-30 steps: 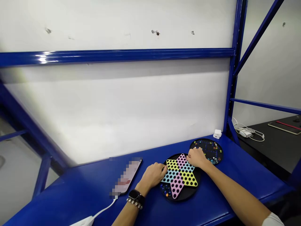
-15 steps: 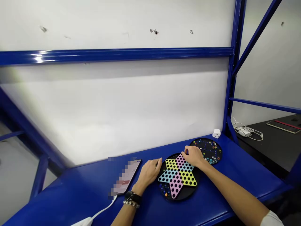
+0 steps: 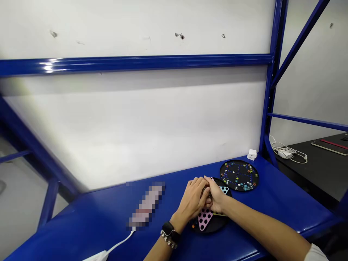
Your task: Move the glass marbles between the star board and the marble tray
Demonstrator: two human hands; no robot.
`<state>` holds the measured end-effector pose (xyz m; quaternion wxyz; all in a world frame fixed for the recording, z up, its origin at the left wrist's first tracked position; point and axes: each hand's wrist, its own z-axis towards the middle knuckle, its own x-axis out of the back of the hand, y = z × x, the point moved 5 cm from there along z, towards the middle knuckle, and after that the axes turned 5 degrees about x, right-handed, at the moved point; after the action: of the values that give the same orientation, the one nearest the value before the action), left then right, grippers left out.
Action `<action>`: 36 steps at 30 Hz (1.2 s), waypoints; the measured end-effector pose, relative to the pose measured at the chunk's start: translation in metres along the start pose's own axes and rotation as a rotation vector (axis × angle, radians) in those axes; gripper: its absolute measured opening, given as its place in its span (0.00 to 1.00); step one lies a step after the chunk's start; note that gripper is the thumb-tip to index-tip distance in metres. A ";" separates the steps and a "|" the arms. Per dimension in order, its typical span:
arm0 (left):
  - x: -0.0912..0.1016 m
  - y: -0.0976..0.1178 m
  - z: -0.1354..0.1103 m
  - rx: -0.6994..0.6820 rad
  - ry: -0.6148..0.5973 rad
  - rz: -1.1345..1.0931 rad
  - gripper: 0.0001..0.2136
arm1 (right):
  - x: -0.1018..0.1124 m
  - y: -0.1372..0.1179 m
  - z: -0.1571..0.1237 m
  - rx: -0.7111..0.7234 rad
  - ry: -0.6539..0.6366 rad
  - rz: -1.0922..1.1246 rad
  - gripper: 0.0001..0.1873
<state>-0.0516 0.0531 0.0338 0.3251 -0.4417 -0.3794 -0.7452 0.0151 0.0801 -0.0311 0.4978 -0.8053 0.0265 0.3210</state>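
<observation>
Hands (image 3: 202, 197) together, over a star checkers board (image 3: 204, 219) — pink tip nearest

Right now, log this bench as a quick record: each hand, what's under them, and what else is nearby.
Left hand: cupped against the right hand, black wristwatch on the wrist
Right hand: fingers meeting the left hand's
Held: cannot tell, the fingers hide it
Under hands: round black Chinese checkers board with a coloured star, mostly covered
Beside it: black round tray with coloured marbles
Also there: pixelated phone, white charger, both on the blue bench
</observation>
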 end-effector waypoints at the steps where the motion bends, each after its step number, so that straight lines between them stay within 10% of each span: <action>1: 0.000 0.002 -0.001 -0.022 -0.023 -0.029 0.13 | 0.003 -0.001 0.001 -0.029 0.016 0.056 0.29; 7: 0.015 -0.021 -0.004 0.034 0.022 -0.024 0.14 | 0.018 -0.022 0.001 0.109 0.055 0.127 0.23; 17: 0.010 -0.087 -0.024 0.223 -0.365 0.005 0.11 | 0.039 -0.030 0.006 0.274 0.118 0.015 0.24; 31: -0.007 -0.085 -0.024 0.214 -0.360 0.141 0.24 | 0.033 -0.027 0.007 0.316 0.013 -0.134 0.24; 36: 0.009 -0.077 -0.017 0.237 -0.157 0.178 0.24 | 0.026 -0.026 0.003 0.275 0.012 -0.211 0.25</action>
<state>-0.1256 0.0755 0.0154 0.4089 -0.4891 -0.4482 -0.6266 0.0440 0.1032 -0.0257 0.6339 -0.7299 -0.0118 0.2554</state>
